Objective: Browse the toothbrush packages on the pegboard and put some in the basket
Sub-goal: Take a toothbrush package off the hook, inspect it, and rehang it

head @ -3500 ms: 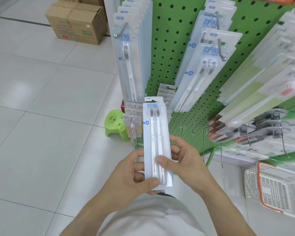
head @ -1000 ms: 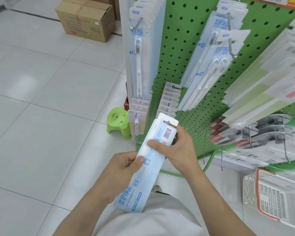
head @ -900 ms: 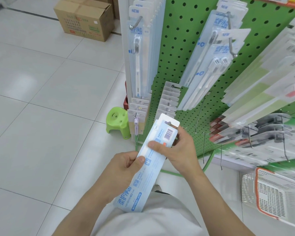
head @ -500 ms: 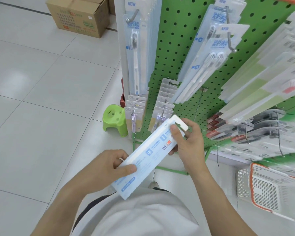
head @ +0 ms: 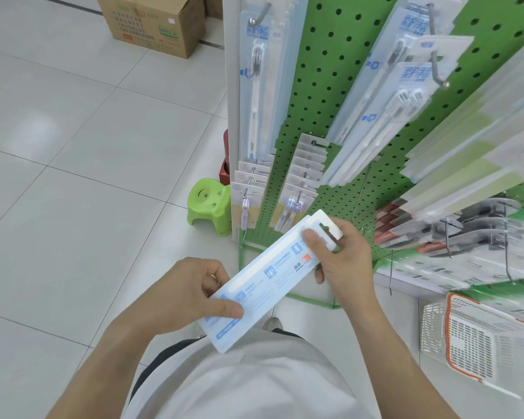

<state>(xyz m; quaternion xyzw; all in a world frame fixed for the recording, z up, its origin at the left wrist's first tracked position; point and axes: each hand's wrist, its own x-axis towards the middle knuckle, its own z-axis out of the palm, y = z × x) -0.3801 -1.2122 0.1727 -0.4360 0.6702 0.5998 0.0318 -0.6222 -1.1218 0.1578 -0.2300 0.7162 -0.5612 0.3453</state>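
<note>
Toothbrush package [head: 270,276]: one long, flat, shiny plastic pack, white and pale blue, held slanted in the middle of the frame, back side up. Its small blue print is too tiny to read.
Left hand [head: 191,294]: thumb on top and fingers curled under, pinching the lower end of the pack.
Right hand [head: 342,258]: thumb pressed on top and fingers under, gripping the upper end by the hang hole.
Pegboard [head: 321,95]: green metal with round holes, upper right, hung with more long clear packs on metal hooks; one tag reads "NEW".
Basket [head: 472,340]: one white plastic grid basket with an orange rim, lower right.
Stool [head: 208,207]: one small, bright green plastic one, on the floor.
Box [head: 155,22]: one brown cardboard box, top left, on shiny white tiles.
</note>
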